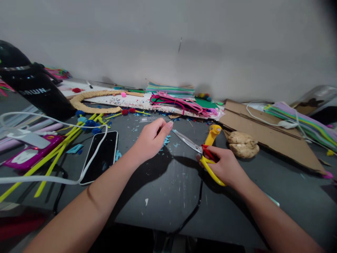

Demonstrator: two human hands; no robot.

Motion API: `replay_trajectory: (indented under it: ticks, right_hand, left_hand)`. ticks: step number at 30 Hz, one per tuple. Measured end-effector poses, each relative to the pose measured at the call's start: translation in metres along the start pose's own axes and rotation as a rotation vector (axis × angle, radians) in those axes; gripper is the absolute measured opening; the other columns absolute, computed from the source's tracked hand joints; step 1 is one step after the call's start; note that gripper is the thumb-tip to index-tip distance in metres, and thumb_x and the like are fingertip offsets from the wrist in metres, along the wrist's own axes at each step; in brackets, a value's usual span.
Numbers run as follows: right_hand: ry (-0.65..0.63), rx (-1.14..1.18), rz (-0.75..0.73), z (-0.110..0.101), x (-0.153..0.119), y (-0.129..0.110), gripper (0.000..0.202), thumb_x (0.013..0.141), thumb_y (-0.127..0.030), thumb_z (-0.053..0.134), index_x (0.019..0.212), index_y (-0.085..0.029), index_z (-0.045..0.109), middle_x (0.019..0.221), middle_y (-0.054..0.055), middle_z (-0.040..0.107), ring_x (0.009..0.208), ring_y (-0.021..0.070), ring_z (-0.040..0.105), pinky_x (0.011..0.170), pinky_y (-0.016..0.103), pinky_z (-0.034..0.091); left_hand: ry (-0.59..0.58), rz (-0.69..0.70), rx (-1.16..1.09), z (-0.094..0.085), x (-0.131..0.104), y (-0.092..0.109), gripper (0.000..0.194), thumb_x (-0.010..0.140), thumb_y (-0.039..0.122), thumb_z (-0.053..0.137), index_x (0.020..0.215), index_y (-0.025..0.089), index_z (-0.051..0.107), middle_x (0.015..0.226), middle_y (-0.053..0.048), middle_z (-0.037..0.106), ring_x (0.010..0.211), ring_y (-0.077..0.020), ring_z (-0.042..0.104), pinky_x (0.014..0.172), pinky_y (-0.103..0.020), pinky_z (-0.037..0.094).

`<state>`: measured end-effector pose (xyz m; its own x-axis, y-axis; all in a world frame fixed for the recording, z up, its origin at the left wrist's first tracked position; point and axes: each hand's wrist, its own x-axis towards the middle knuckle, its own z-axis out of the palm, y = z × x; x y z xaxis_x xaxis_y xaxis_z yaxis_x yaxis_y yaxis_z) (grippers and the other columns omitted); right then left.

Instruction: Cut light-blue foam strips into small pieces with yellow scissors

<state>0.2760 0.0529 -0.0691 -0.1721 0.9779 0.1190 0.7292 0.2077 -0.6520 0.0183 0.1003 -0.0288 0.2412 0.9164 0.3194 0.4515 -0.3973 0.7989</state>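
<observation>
My right hand is closed round the yellow and red handles of a pair of scissors. The blades point left and look nearly together, with their tips close to my left thumb. My left hand is closed in a pinch, thumb against the bent fingers. Whatever it may hold is hidden or too small to name, though a speck of light blue shows by the thumb and blade tips. Below the left hand lie light blue cut scraps on the dark grey table.
Behind the scissors stands a yellow glue gun, beside a lumpy cream-brown object. Cardboard lies to the right. Leftward are a phone, a white cable, yellow pipe cleaners and a black bottle. Pink strands lie behind.
</observation>
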Motion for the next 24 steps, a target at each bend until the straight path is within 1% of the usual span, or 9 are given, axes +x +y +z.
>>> replay_trajectory:
  ticks: [7,14,20,24]
  right_hand:
    - [-0.01,-0.027,-0.014,-0.0007,-0.0001,0.0038,0.005,0.073,-0.021,0.06,0.073,-0.017,0.058,0.064,-0.003,0.044,0.061,0.0118,0.037,0.055,0.024,0.031]
    - [-0.014,-0.038,-0.017,-0.002,0.001,0.0032,0.005,0.073,-0.021,0.06,0.072,-0.017,0.057,0.065,-0.003,0.045,0.062,0.0117,0.037,0.056,0.024,0.031]
    - [-0.036,-0.021,-0.005,-0.0009,0.0,0.003,0.017,0.075,-0.026,0.063,0.068,-0.018,0.05,0.062,-0.004,0.039,0.061,0.011,0.033,0.054,0.024,0.028]
    - [-0.045,-0.025,-0.012,-0.0009,0.0007,0.0037,0.018,0.076,-0.028,0.062,0.068,-0.018,0.05,0.063,-0.004,0.04,0.061,0.0113,0.034,0.054,0.024,0.029]
  left_hand:
    - [0.006,0.004,0.003,0.0002,-0.0001,-0.0002,0.04,0.099,0.049,0.041,0.072,0.019,0.043,0.065,0.003,0.04,0.062,-0.0119,0.037,0.058,-0.028,0.03]
    - [-0.003,0.002,0.004,0.0004,-0.0008,-0.0002,0.039,0.099,0.049,0.041,0.075,0.019,0.045,0.066,0.003,0.041,0.063,-0.0118,0.038,0.058,-0.028,0.031]
    - [-0.003,0.021,0.006,0.0001,-0.0005,0.0001,0.039,0.099,0.048,0.042,0.074,0.019,0.045,0.066,0.003,0.041,0.062,-0.0118,0.037,0.058,-0.028,0.031]
    - [-0.004,0.03,0.012,-0.0001,0.0001,-0.0005,0.038,0.099,0.048,0.042,0.075,0.019,0.046,0.067,0.002,0.042,0.063,-0.0124,0.038,0.058,-0.029,0.03]
